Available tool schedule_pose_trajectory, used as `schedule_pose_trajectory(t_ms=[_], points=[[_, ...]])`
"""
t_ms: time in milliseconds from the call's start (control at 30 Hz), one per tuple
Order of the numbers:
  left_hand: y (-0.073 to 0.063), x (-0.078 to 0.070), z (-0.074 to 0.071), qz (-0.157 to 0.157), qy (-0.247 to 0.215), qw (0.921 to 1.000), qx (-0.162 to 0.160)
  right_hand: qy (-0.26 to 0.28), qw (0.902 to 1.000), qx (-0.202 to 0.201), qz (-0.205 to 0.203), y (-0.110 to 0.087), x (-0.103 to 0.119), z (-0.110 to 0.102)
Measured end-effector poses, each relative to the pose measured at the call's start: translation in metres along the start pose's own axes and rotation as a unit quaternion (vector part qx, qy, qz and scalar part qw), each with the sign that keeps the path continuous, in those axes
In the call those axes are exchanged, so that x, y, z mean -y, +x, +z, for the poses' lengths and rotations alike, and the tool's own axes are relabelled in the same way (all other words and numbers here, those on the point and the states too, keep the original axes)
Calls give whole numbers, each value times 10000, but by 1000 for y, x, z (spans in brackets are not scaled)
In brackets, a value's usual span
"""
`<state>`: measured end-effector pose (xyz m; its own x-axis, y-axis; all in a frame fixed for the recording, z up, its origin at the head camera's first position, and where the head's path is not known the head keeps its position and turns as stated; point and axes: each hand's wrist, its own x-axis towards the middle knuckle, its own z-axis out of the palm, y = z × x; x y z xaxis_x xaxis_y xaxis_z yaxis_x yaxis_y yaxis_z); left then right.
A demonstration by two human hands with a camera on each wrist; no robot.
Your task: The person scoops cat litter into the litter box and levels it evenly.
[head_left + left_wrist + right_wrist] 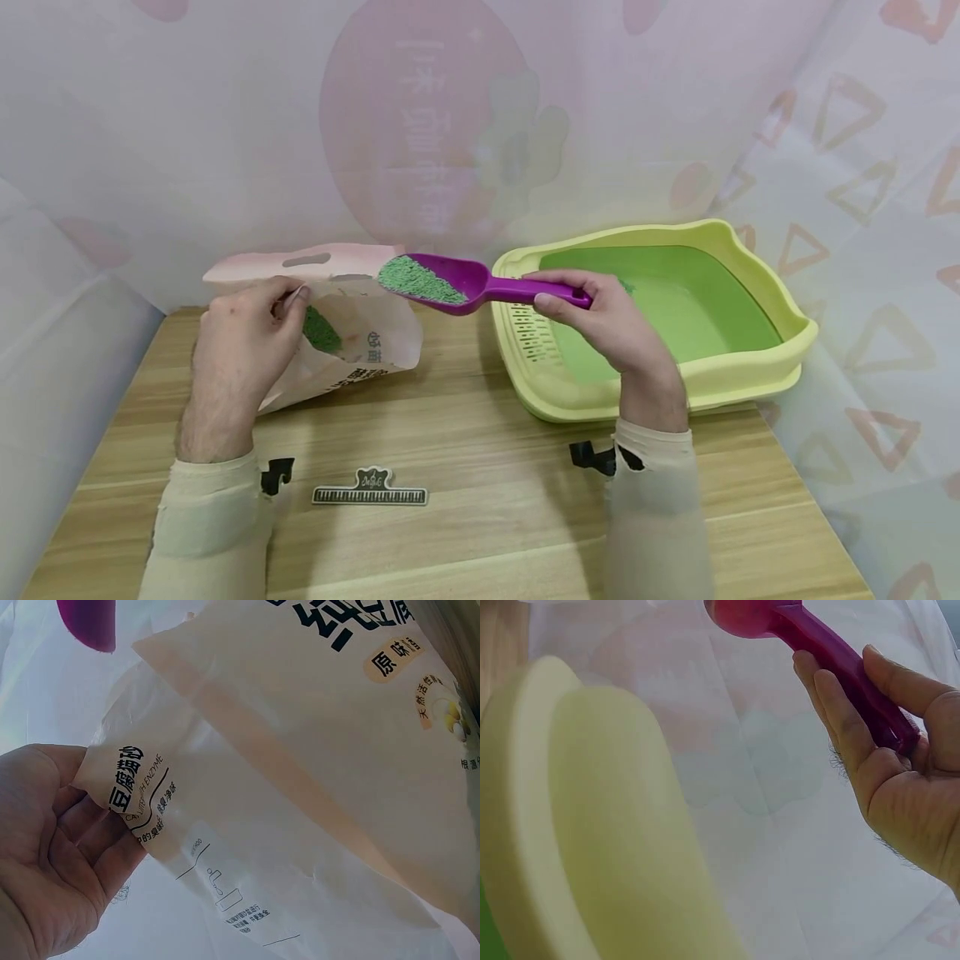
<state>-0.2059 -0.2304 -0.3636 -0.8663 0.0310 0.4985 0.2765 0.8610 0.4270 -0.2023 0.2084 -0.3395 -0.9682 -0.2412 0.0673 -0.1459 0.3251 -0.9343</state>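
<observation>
My left hand point(243, 358) pinches the edge of an open white bag of cat litter point(393, 333) between thumb and fingers. Green pellets point(322, 331) show in the bag's mouth. In the left wrist view the printed side of the bag point(300, 772) hangs from the curled fingers. My right hand point(615, 321) grips a purple scoop point(517, 290) by its handle, thumb on one side and fingers on the other. Green litter point(420, 282) heaps in the scoop, whose tip overlaps the bag's edge in the head view. The right forearm passes over the near rim of a yellow-green litter box point(536, 396).
A few green pellets point(626, 287) lie on the box's green floor, partly behind the right hand. On the wooden table point(480, 533), a black clip with a piano-key pattern point(371, 492) lies near the front. Patterned white sheeting point(247, 125) closes off the back and sides.
</observation>
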Motion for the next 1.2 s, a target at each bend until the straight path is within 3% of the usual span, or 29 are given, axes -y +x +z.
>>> schedule_pose_trajectory(t_ms=[133,200,533,1200], points=[[0,0,0,-11,11,10000,20,54,9999,-103,-62,-2,-2,-7],[-3,11,4,9,-122,9999,-32,-97,9998,-184,-79,-4,4,-4],[-3,10,4,39,-147,9999,-17,-229,9990,-367,-125,-13,0,-25],[-2,10,4,-14,-140,9999,85,-390,9944,-959,223,-36,-21,-87]])
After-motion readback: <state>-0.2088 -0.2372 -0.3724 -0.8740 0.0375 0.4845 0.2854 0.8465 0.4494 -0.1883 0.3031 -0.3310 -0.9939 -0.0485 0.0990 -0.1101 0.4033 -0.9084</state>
